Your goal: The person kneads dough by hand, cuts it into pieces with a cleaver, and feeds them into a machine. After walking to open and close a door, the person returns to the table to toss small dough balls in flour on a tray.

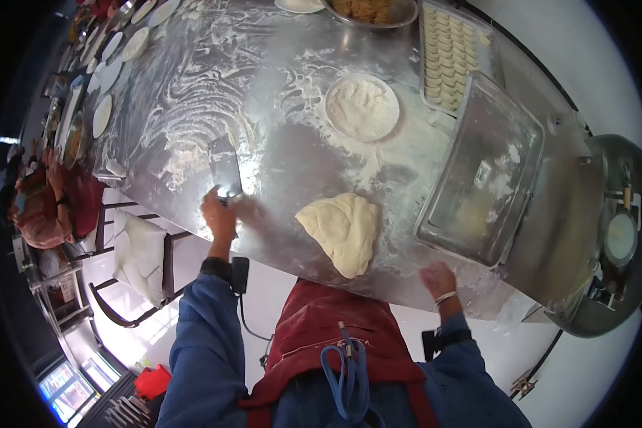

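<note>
My left hand [220, 216] is closed around the dark handle of a broad-bladed knife [225, 170] near the front edge of the steel table. The blade lies low over the floured surface and points away from me. To its right a large pale lump of dough [342, 232] rests on the table, touched by neither hand. My right hand [437, 280] is over the front edge, right of the dough, with its fingers curled in and nothing visible in them.
A white plate of flour [362, 107] sits beyond the dough. At right lies a floured metal tray [481, 175]; behind it a tray holds rows of dumplings [449, 53]. A bowl of filling [371, 11] stands at the far edge. Another person [46, 207] is at left, near a chair [141, 253].
</note>
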Demonstrator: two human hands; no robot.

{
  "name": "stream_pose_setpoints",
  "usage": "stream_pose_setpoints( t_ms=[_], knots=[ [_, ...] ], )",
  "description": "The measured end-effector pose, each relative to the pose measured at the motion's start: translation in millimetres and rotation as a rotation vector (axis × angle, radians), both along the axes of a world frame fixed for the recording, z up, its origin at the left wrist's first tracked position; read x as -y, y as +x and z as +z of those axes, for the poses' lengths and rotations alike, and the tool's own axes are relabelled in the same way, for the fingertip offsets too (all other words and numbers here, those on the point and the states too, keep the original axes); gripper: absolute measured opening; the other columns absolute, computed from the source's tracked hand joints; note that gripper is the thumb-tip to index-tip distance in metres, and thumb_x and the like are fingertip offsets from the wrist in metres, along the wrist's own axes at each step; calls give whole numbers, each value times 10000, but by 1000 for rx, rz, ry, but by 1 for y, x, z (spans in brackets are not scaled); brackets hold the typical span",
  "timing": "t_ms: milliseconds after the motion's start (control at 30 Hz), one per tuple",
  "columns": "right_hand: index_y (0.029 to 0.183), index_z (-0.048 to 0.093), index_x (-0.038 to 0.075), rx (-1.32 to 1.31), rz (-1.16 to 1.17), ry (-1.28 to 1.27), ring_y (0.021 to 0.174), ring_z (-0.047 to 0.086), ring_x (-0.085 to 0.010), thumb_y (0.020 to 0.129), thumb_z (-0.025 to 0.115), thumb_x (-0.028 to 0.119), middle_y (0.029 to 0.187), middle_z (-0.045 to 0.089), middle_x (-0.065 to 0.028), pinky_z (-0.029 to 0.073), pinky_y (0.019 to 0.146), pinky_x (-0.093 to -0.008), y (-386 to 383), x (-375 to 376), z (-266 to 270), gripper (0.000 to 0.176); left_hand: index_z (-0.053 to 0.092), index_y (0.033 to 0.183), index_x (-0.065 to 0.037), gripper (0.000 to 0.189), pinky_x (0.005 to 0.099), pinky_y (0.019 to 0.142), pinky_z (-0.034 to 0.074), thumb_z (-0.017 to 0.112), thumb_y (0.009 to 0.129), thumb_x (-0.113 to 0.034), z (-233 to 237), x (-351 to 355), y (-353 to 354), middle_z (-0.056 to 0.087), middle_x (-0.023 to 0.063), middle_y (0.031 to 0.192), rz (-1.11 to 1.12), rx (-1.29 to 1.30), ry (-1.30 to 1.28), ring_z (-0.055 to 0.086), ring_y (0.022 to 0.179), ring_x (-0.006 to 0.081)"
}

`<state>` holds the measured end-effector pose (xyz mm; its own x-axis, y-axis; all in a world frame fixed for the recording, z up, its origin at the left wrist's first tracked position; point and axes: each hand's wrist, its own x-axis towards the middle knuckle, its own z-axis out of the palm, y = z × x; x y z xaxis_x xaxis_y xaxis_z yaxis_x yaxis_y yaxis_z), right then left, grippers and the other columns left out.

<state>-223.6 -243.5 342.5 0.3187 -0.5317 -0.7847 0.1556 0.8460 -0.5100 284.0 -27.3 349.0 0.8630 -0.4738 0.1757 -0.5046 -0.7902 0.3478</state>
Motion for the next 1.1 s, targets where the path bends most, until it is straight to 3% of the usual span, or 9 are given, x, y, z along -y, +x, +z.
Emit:
stream_pose_setpoints(
  t_ms=[100,267,333,567,667,767,900,967,1100],
  knots=[
    [1121,441,36,-230,345,-76,867,565,-217,813,559,177,992,552,-115,477,765,-317,79,-20,24,358,495,1128,-34,458,335,828,421,656,733,-199,16,40,-31,532,138,1111,-231,-1001,-150,520,1014,248],
    [1194,390,-12,-303,573,-778,995,523,-225,634,750,166,1092,527,-137,428,833,-294,197,-17,-15,689,546,1084,-49,522,364,883,397,708,665,-314,6,101,-115,564,122,1050,-447,-955,-146,528,996,267],
    [1195,378,-13,-377,615,-716,1007,513,-218,612,761,142,1104,517,-137,424,846,-293,197,-19,-16,714,525,1056,-25,572,397,842,405,736,609,-311,29,110,-127,563,146,986,-389,-760,248,522,960,314],
    [1183,309,-16,-207,440,-752,1021,487,-211,557,772,24,1123,457,-150,419,868,-322,200,-52,39,779,506,956,-9,505,404,769,408,745,532,-142,108,65,-142,528,148,905,-417,-640,-200,506,878,336],
    [1190,252,11,-27,424,-607,1032,468,-206,582,758,21,1098,445,-141,423,863,-328,225,-49,115,790,516,948,-24,484,394,754,392,732,519,-86,164,61,-114,515,128,875,-562,-512,-291,488,851,321],
    [1212,213,42,172,442,-653,1030,475,-201,598,759,54,1095,442,-140,424,862,-322,238,-30,115,822,532,970,-70,477,399,779,368,694,522,-75,186,65,-92,498,108,920,-668,-344,-237,458,914,319],
    [1289,174,50,-115,951,-751,1098,449,-256,531,815,196,1217,399,-173,362,937,-385,240,7,90,1003,558,956,-104,327,378,796,365,610,636,-61,96,52,-105,505,64,927,-847,-142,-101,460,927,276],
    [1318,199,60,-365,1165,-1591,1192,348,-317,497,810,260,1283,354,-177,285,975,-429,273,18,109,1043,557,967,-112,285,385,823,356,549,689,-50,91,51,-116,506,58,957,-849,-171,-58,455,953,265],
    [1340,205,72,-179,1481,-1390,1210,310,-322,567,729,438,1297,343,-175,238,991,-431,296,17,67,1003,519,1050,-57,326,454,885,316,539,744,-168,99,51,-118,487,113,1083,-786,-474,-173,423,1027,333]
  ],
)
